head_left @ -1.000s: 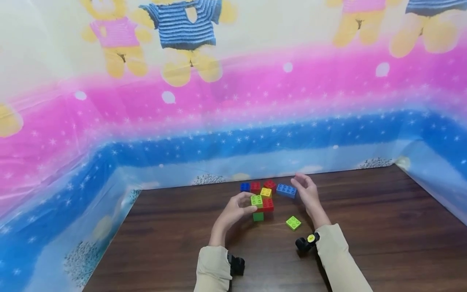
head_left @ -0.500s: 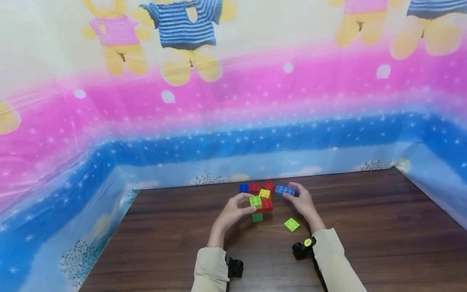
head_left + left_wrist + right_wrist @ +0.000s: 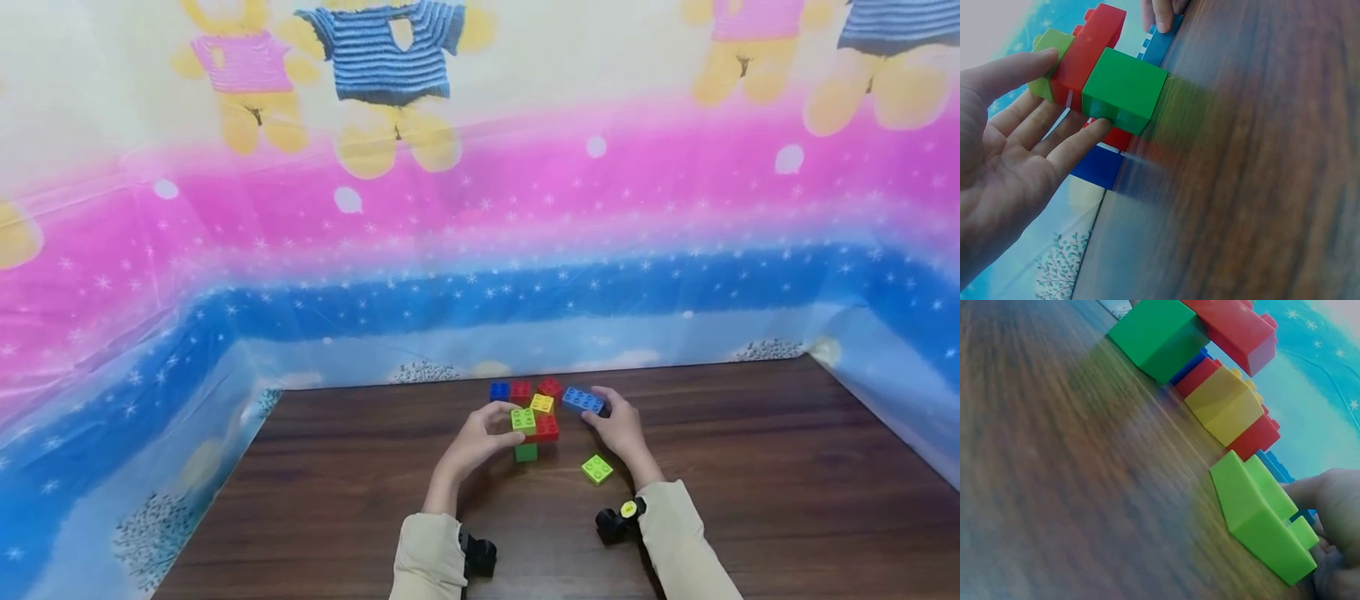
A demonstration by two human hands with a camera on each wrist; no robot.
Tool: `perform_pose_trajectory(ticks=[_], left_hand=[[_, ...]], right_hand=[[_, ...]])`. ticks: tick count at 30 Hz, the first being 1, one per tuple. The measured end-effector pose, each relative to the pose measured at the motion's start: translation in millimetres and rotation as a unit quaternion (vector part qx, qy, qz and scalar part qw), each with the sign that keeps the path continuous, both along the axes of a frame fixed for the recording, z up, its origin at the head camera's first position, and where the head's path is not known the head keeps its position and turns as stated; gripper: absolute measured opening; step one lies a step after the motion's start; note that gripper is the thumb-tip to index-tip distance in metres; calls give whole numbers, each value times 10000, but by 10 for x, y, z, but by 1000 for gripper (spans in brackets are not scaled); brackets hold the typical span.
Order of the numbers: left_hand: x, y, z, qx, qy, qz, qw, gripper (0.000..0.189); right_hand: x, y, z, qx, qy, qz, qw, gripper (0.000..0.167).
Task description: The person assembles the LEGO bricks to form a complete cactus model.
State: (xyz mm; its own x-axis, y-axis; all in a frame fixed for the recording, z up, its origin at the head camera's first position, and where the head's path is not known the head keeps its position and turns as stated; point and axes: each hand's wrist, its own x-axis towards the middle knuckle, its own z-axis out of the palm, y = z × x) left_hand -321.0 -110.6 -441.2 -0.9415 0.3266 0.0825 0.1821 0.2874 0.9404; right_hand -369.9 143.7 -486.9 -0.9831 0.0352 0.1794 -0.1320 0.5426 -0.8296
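My left hand (image 3: 474, 443) holds a small stack of toy building blocks at its upper part, thumb on the near side. A lime block (image 3: 523, 420) tops a red block (image 3: 548, 428), which juts out to the right over a green block (image 3: 1124, 87) at the bottom. The green block appears to stand on the table. My right hand (image 3: 621, 427) pinches a long blue block (image 3: 582, 400) at its right end between thumb and fingers. Nearer to me, a loose lime block (image 3: 597, 469) lies on the table, large in the right wrist view.
Behind the stack sit a yellow block (image 3: 542, 404), a dark blue block (image 3: 499, 392) and two red blocks, one left (image 3: 521, 391) and one right (image 3: 551, 389). The brown wooden table (image 3: 345, 492) ends at a printed cloth backdrop (image 3: 450, 325).
My right hand has come in from the right and taken hold of the long blue block, which has turned slightly. The left hand keeps its hold on the stack.
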Motion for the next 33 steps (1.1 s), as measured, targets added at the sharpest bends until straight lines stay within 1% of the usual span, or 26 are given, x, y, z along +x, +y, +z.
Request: perform_pose_trajectory(ticks=[6,10,14,21,28,33], left_hand=[[16,-4,-18,52,-27,-49,10000,42],[27,3,-26,41,-13,-74,10000,42],[44,4,-33,29,-21,-42,10000,41],[34,-4,-23,211,-70,-121,9997,41],[18,-19,-6,230,-219,-163,9994,41],[-2,-26,-34,307,-317,-214,9988,42]], right_hand=[[26,-9,-37,92,78,14,9999,51],[46,2,-45,114,155,-19,9998,48],[67,4,-42,38,136,-69,9999,45],[52,-7,-22,0,174,-176,9997,43],[17,-11,-16,-245,112,-247,9993,43],[3,-5,-14,-449,127,-340,9983,43]])
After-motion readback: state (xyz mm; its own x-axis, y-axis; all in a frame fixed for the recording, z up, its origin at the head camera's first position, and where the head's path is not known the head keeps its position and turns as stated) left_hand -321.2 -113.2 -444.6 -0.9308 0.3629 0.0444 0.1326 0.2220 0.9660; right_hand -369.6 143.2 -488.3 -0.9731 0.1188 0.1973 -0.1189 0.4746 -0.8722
